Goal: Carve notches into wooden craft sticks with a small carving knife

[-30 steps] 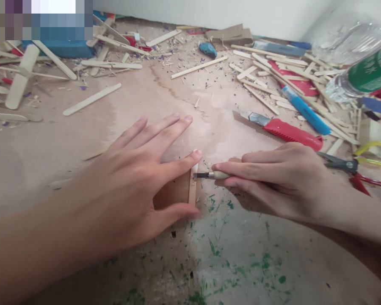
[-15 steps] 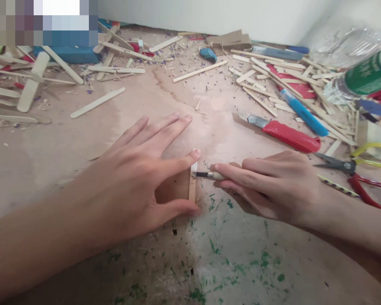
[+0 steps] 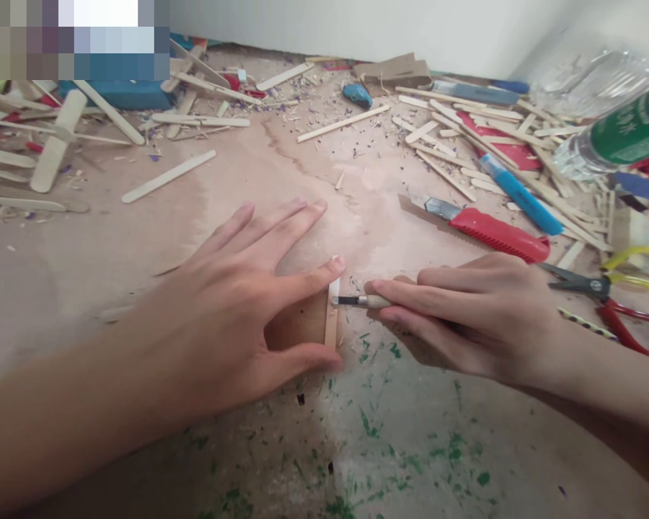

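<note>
A narrow wooden craft stick [image 3: 331, 331] lies on the worktable, pointing away from me. My left hand [image 3: 243, 288] is spread flat and open over the table. Its index fingertip presses on the far end of the stick and its thumb rests at the near end. In my right hand [image 3: 470, 310] is a small carving chisel [image 3: 378, 301], the fingers closed round its pale handle. The chisel's dark flat blade reaches left, its tip at the stick's upper part, where the wood looks whiter. Small shavings lie beside the stick.
Right of centre lies a red utility knife [image 3: 497, 234], blade bared, near a blue pen-like tool [image 3: 522, 194] and scissors [image 3: 595, 285]. A plastic bottle [image 3: 621, 133] leans at the right. Loose sticks [image 3: 167, 176] and a blue lump [image 3: 357, 95] lie farther back.
The whole view has shifted very slightly. The chisel and my right hand have moved a hair to the right; my left hand keeps its place on the stick.
</note>
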`<control>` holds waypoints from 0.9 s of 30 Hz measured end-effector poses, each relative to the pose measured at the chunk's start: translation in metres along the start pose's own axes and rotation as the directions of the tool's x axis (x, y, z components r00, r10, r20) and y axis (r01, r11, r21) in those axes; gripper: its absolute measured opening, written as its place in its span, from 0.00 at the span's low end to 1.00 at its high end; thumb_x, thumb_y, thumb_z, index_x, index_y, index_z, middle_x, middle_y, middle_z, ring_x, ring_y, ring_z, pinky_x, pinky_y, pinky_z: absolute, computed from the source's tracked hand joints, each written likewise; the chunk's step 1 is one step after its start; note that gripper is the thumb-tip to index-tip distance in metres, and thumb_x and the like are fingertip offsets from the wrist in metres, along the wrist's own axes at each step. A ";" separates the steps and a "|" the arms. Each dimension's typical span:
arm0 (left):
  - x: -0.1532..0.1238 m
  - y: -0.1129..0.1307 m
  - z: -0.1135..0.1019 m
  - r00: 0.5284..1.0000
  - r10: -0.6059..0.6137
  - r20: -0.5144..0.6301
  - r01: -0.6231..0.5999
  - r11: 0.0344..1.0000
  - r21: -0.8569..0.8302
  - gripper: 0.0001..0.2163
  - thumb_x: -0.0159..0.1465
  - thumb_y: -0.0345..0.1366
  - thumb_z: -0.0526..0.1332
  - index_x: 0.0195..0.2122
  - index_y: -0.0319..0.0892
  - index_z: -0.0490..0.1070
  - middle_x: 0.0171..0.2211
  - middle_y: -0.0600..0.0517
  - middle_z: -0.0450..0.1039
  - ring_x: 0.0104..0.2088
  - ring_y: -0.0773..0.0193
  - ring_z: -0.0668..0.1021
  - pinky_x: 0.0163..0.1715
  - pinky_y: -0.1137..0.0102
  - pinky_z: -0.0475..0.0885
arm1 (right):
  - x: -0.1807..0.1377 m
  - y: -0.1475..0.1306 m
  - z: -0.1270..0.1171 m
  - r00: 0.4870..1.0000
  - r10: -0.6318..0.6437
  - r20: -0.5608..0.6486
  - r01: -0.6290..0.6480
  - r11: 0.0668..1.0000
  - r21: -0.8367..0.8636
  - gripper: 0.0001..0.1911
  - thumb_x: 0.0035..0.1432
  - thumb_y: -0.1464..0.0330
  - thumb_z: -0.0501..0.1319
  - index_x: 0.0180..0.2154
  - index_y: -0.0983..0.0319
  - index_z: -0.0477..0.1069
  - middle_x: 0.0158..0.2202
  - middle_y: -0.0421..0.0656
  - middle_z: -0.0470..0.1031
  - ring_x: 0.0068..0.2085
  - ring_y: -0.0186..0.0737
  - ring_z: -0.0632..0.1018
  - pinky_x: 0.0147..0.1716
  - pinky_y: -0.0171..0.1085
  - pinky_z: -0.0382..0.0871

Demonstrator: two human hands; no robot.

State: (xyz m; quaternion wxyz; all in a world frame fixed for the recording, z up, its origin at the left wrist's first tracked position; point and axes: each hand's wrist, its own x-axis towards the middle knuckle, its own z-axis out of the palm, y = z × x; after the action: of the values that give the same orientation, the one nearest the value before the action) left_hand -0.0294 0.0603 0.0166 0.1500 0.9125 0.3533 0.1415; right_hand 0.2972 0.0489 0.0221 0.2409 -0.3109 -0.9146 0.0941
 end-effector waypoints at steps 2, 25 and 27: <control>0.001 0.000 -0.002 1.000 -0.005 0.022 0.005 1.000 0.010 0.29 0.83 0.57 0.70 0.77 0.45 0.81 0.90 0.31 0.58 0.89 0.28 0.65 0.89 0.26 0.56 | 0.000 0.000 0.001 1.000 -0.009 0.002 0.009 1.000 -0.021 0.09 0.86 0.68 0.70 0.61 0.62 0.85 0.32 0.37 0.84 0.23 0.32 0.74 0.22 0.40 0.62; -0.003 -0.009 0.007 0.999 -0.010 -0.035 0.009 1.000 -0.027 0.34 0.83 0.71 0.63 0.80 0.58 0.78 0.92 0.42 0.56 0.90 0.34 0.63 0.91 0.30 0.52 | 0.001 0.001 0.004 1.000 0.000 -0.017 0.000 1.000 0.008 0.07 0.86 0.66 0.71 0.55 0.62 0.88 0.30 0.37 0.82 0.23 0.32 0.75 0.25 0.39 0.67; -0.003 -0.008 0.006 0.999 -0.011 -0.030 0.011 1.000 -0.023 0.33 0.83 0.69 0.63 0.79 0.56 0.79 0.92 0.42 0.57 0.90 0.32 0.64 0.91 0.30 0.52 | 0.003 0.001 0.003 1.000 0.012 -0.018 -0.011 0.999 0.035 0.07 0.86 0.66 0.71 0.55 0.62 0.88 0.30 0.37 0.83 0.24 0.32 0.76 0.25 0.38 0.66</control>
State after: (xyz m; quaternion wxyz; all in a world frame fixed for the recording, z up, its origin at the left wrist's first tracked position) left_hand -0.0343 0.0630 0.0075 0.1559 0.9065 0.3590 0.1583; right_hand 0.2941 0.0511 0.0205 0.2539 -0.3128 -0.9087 0.1088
